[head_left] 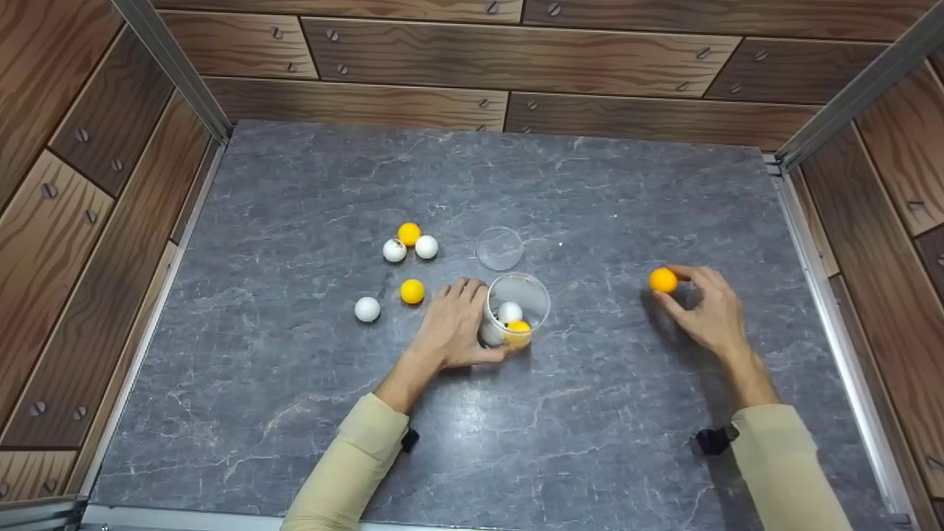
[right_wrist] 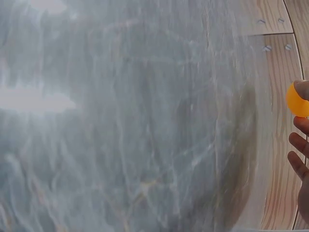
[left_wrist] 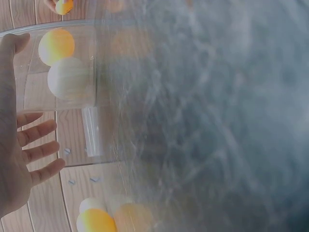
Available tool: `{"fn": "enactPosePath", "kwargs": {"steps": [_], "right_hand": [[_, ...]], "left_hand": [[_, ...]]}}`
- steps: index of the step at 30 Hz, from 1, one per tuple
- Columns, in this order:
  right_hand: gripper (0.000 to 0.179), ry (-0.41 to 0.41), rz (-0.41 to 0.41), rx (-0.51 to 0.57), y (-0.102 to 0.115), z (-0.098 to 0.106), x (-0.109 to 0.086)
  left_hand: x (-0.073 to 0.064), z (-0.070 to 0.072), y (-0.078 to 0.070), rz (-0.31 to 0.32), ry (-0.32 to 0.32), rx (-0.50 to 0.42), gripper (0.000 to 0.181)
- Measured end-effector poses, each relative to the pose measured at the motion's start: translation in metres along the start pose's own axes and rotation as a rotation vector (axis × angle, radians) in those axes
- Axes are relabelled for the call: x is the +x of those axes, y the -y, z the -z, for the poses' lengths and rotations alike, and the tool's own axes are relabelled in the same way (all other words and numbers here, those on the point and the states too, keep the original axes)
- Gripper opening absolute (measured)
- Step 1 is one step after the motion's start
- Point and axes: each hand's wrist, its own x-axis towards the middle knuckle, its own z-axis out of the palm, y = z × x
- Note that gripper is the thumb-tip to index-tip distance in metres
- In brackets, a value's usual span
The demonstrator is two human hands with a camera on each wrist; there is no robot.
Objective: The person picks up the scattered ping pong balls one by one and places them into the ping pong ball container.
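Observation:
My left hand (head_left: pixel 459 324) holds a clear plastic cup (head_left: pixel 537 295) from its left side, the thumb along the near side and the fingers on the far left. Inside the cup lie a white ball (head_left: pixel 509 313) and an orange ball (head_left: pixel 518 334); the left wrist view shows them through the wall. Well to the right, my right hand (head_left: pixel 709 310) pinches another orange table tennis ball (head_left: pixel 663 280) between thumb and fingertips. In the right wrist view this ball (right_wrist: pixel 295 101) sits at the right edge, partly cut off, the other fingers spread below it.
Left of the cup, an orange ball (head_left: pixel 409 234) touches two white balls, one of them the marked white ball (head_left: pixel 394 251). Nearer lie an orange ball (head_left: pixel 412 291) and a white ball (head_left: pixel 367 310). A clear round disc (head_left: pixel 500 248) lies behind the cup. Wood-patterned walls (head_left: pixel 516 59) enclose the marbled table (head_left: pixel 295 413).

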Motion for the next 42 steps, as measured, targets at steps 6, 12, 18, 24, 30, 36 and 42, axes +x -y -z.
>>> {"fn": "enactPosePath", "kwargs": {"steps": [6, 12, 18, 24, 30, 36, 42], "right_hand": [[0.048, -0.022, 0.047, 0.029, 0.013, -0.004, 0.003], [0.048, -0.041, 0.072, 0.093, 0.028, -0.011, 0.006], [0.047, -0.001, 0.084, 0.101, 0.043, -0.013, 0.011], [0.047, -0.009, 0.135, 0.140, 0.059, -0.017, 0.018], [0.048, -0.023, 0.181, 0.170, 0.077, -0.020, 0.025], [0.048, -0.008, 0.195, 0.184, 0.090, -0.026, 0.028], [0.048, -0.019, 0.200, 0.215, 0.104, -0.031, 0.031]], "left_hand": [[0.000, 0.000, 0.000, 0.003, -0.015, 0.003, 0.102], [-0.001, 0.000, 0.000, 0.003, -0.008, 0.000, 0.102], [-0.001, 0.000, 0.000, -0.001, -0.005, -0.004, 0.101], [0.000, 0.000, 0.000, 0.001, 0.004, -0.019, 0.101], [0.000, -0.001, 0.000, 0.002, -0.016, -0.019, 0.099], [-0.001, -0.001, 0.000, 0.010, -0.009, -0.033, 0.101], [-0.001, -0.001, 0.000, 0.013, 0.003, -0.034, 0.103]]}}
